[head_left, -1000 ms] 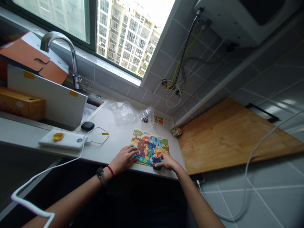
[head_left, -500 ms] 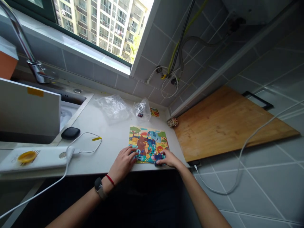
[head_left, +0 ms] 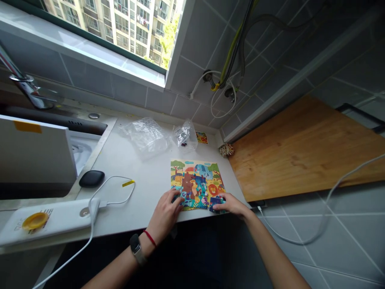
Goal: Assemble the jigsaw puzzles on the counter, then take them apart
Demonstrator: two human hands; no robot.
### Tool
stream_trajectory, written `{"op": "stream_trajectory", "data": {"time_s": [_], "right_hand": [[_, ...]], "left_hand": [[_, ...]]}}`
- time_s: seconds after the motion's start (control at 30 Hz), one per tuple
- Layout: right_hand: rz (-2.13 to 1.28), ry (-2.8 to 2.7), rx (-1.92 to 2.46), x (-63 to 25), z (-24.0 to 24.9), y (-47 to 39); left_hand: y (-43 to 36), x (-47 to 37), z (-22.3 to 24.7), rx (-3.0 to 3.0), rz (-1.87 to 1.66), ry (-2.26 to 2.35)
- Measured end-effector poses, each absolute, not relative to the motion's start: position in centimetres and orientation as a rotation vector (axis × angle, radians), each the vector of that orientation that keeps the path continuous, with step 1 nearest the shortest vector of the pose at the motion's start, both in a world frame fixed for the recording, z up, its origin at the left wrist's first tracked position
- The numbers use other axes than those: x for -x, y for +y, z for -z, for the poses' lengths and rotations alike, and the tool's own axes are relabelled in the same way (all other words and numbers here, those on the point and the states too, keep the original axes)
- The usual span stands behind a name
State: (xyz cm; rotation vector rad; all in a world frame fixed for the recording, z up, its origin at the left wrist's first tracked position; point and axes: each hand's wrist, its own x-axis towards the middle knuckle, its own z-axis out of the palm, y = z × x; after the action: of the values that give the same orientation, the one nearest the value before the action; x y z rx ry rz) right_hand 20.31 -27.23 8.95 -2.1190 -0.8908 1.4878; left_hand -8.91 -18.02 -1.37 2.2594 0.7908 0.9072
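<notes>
A colourful animal jigsaw puzzle (head_left: 192,182) lies on the white counter near its front edge. My left hand (head_left: 168,206) rests at the puzzle's lower left corner, its fingers bent over the pieces there; whether it pinches a piece is hidden. At the lower right of the puzzle, my right hand (head_left: 231,204) holds dark blue puzzle pieces (head_left: 214,202) between thumb and fingers. The lion and the elephant show on the picture above the hands.
Crumpled clear plastic bags (head_left: 147,138) and a small picture card (head_left: 201,137) lie behind the puzzle. A wooden board (head_left: 294,156) leans at the right. On the left are a black case (head_left: 92,178), a white power bank (head_left: 57,216), a cable and the sink.
The camera view has shifted, so the puzzle and both hands appear further right. My right hand still holds the dark blue pieces at the puzzle's lower right.
</notes>
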Motion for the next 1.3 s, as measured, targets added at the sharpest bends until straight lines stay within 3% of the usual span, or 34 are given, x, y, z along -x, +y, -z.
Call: {"op": "stream_trajectory", "data": {"time_s": [0.2,0.43,0.6,0.8,1.3], "right_hand": [[-1.499,-0.895,2.084,-18.6,-8.4,-26.6],[-0.935,-1.139,2.518,-15.5,-6.6,-25.7],[-1.021,-1.167,2.525,-15.2,-7.6,-25.4],[-0.894,-1.152,2.471,-14.8,-7.2,-25.3],[-1.153,-0.763,1.828,-19.1,-6.4,-27.2]], "left_hand": [[-18.0,9.2,1.0,-2.158,-0.913,0.794],[-18.1,9.3,1.1,-2.076,-0.939,0.788],[-18.1,9.3,1.0,-2.086,-0.924,0.788],[-18.1,9.4,0.9,-2.114,-0.918,0.788],[-17.7,9.5,0.1,-1.987,-0.954,0.791]]}}
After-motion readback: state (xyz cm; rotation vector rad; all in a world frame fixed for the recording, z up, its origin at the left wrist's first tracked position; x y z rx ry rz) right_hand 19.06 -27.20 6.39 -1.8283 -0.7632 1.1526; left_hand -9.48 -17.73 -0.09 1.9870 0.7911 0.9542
